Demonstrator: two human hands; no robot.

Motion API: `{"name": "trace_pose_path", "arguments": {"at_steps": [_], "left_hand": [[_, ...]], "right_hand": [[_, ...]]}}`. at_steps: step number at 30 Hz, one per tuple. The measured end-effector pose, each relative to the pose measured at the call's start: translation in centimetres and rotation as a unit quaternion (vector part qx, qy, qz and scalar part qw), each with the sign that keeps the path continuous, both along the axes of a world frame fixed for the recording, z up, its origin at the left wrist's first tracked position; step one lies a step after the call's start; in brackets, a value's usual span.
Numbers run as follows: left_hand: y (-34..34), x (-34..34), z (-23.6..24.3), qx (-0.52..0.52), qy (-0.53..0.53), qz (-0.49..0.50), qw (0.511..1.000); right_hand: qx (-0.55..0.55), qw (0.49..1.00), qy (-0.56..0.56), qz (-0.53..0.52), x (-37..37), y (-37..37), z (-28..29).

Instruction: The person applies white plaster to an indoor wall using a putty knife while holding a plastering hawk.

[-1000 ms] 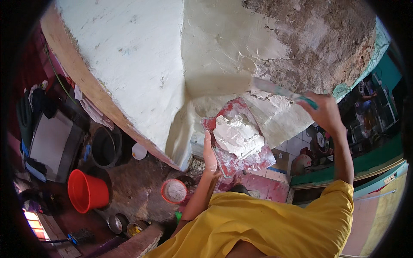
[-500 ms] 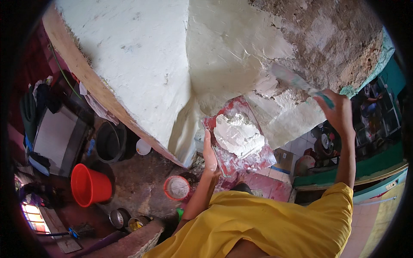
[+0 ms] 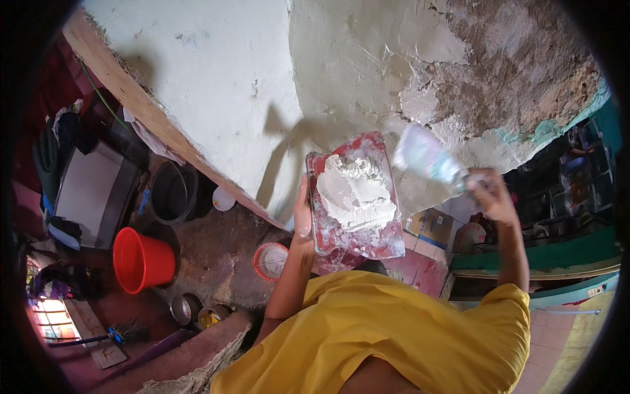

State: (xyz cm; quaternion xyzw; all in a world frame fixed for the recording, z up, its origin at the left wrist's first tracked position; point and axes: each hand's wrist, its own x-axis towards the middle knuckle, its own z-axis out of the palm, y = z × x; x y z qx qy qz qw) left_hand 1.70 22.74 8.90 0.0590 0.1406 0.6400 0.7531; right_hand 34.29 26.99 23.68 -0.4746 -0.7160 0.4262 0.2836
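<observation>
My left hand [image 3: 302, 213] grips the left edge of a flat red board [image 3: 319, 243] smeared with white. A thick heap of white plaster [image 3: 354, 194] lies on it. To the right, my right hand [image 3: 491, 195] is closed round the handle of a broad putty knife [image 3: 430, 156]. Motion smears the blade, which points up and left, between the board and the wall. Beyond stands a wall whose left face [image 3: 216, 79] is coated white. Its right face has a damp-looking pale coat [image 3: 341, 72] next to rough bare brown masonry [image 3: 518, 59].
On the floor at left stand a red bucket [image 3: 143, 262], a black bucket [image 3: 174, 194] and metal pots [image 3: 185, 308]. A small red-rimmed bucket of white material [image 3: 270, 261] is below my left forearm. At right are a cardboard box [image 3: 434, 226] and a green ledge [image 3: 538, 259].
My right hand has drawn the putty knife off the wall, down and left toward the board. The board has shifted slightly left and up, turning more upright.
</observation>
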Motion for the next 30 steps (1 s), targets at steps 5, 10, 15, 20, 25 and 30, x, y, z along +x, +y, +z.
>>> {"name": "trace_pose_path", "arguments": {"at_steps": [5, 10, 15, 20, 25, 30], "left_hand": [[-1.3, -0.8, -0.1, -0.042, -0.013, 0.009, 0.999], [-2.8, -1.5, 0.3, -0.011, -0.022, -0.002, 1.000], [-4.1, -2.8, 0.0, 0.010, -0.071, 0.008, 0.997], [-5.0, -4.7, -0.7, -0.018, -0.049, 0.012, 0.999], [-4.0, -6.5, 0.7, -0.077, 0.093, -0.040, 0.992], [-2.1, -8.2, 0.0, -0.136, 0.170, -0.173, 0.960]], "right_hand": [[-0.212, 0.971, 0.080, 0.080, -3.8, 0.1, -7.8], [-0.148, 0.988, -0.023, 0.037, -4.0, -0.2, -8.9], [-0.134, 0.985, -0.064, 0.088, -1.6, -0.1, -8.3], [-0.009, 0.988, -0.098, 0.122, 1.4, 1.0, -7.6], [-0.033, 0.989, -0.055, 0.130, -0.9, 2.0, -1.7], [-0.036, 0.947, -0.174, 0.268, -2.5, 8.2, -2.1]]}}
